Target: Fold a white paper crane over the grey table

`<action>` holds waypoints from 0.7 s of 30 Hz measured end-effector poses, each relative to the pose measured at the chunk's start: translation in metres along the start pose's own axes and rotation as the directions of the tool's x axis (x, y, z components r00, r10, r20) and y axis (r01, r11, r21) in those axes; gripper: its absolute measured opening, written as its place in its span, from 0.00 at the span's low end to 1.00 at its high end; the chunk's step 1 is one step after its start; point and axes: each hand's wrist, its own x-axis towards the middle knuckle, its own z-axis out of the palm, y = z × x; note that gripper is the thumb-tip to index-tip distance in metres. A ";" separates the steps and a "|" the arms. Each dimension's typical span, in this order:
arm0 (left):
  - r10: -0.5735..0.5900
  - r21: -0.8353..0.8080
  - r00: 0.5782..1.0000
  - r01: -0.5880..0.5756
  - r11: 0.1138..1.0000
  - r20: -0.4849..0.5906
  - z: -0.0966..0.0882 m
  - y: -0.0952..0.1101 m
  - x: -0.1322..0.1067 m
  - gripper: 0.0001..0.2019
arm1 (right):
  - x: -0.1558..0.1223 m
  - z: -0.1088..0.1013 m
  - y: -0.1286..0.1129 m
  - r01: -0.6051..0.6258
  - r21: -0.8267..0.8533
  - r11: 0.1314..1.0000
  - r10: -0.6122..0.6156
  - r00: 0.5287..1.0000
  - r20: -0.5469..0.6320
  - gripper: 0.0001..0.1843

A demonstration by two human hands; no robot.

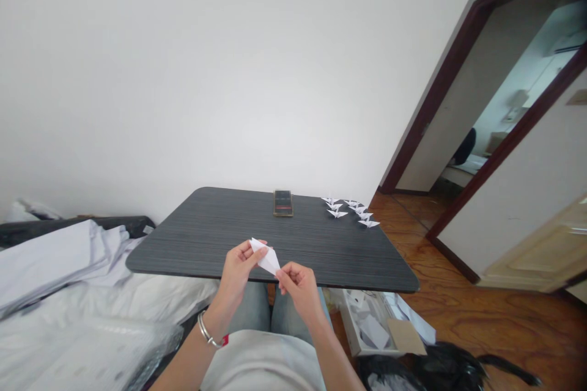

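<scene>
A folded piece of white paper (268, 259), shaped like a narrow kite, is held between my two hands above the table's front edge. My left hand (241, 263) pinches its upper left part, thumb on top and fingers behind. The lower right tip sits between the thumb and fingers of my right hand (296, 281). Several white paper cranes (360, 212) stand in loose rows at the right back of the dark table (206, 232).
A phone (283, 203) lies at the table's back, near the white wall. Stacked white sheets (50, 256) rest to the left. On the wooden floor at right are an open box (351, 324) holding paper and black plastic bags (449, 366). A doorway stands beyond.
</scene>
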 end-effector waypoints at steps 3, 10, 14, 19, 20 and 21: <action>0.026 -0.012 1.000 -0.026 1.000 -0.008 -0.003 0.000 0.001 0.12 | -0.001 0.000 -0.001 -0.008 0.002 1.000 0.008 1.000 0.008 0.14; 0.066 -0.022 0.996 -0.068 0.997 -0.062 -0.008 -0.001 0.006 0.13 | -0.003 -0.001 -0.003 -0.017 -0.015 1.000 0.017 1.000 0.019 0.14; 0.091 -0.042 0.993 -0.094 0.995 -0.068 -0.007 0.003 0.003 0.17 | -0.002 -0.001 -0.001 -0.015 -0.006 1.000 0.015 1.000 0.001 0.15; -0.001 -0.002 0.998 0.001 1.000 0.067 -0.004 0.008 0.000 0.29 | -0.002 0.000 -0.001 -0.012 0.001 1.000 0.012 1.000 -0.014 0.16; -0.016 0.025 0.995 0.014 1.000 0.094 -0.003 0.008 -0.001 0.31 | -0.002 0.000 -0.002 -0.012 0.002 1.000 0.012 1.000 -0.011 0.16; -0.025 0.052 0.993 0.019 0.998 0.115 -0.001 0.007 -0.001 0.33 | -0.002 0.001 -0.003 -0.012 0.005 1.000 0.012 1.000 -0.008 0.15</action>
